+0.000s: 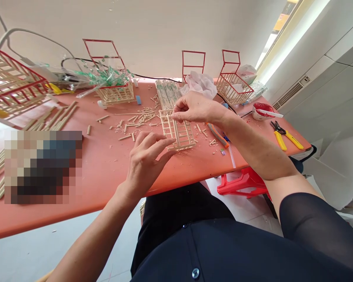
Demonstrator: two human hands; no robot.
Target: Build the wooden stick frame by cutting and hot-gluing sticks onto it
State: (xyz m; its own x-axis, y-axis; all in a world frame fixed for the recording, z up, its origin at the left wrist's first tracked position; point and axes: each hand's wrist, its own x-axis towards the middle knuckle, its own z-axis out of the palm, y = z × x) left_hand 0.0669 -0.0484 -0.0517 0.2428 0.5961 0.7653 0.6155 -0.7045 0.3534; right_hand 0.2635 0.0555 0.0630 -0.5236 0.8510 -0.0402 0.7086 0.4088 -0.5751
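A small lattice frame of pale wooden sticks (189, 135) sits near the table's front edge, between my two hands. My left hand (145, 158) pinches its near left corner between thumb and fingers. From above, my right hand (195, 107) has thumb and forefinger closed on the upper end of a wooden stick (175, 131), which slants down across the frame. Whether that stick is fixed to the frame I cannot tell. Short cut stick pieces (141, 117) lie scattered just behind and left of the frame.
Stick baskets with red rims stand at the back: one with green-tipped items (114, 94), another (235, 88) at right. Orange-handled pliers (217, 135), yellow-handled pliers (286, 135) and a cup of red paint (263, 111) lie rightward. Long sticks (59, 117) and a pixelated area are at left.
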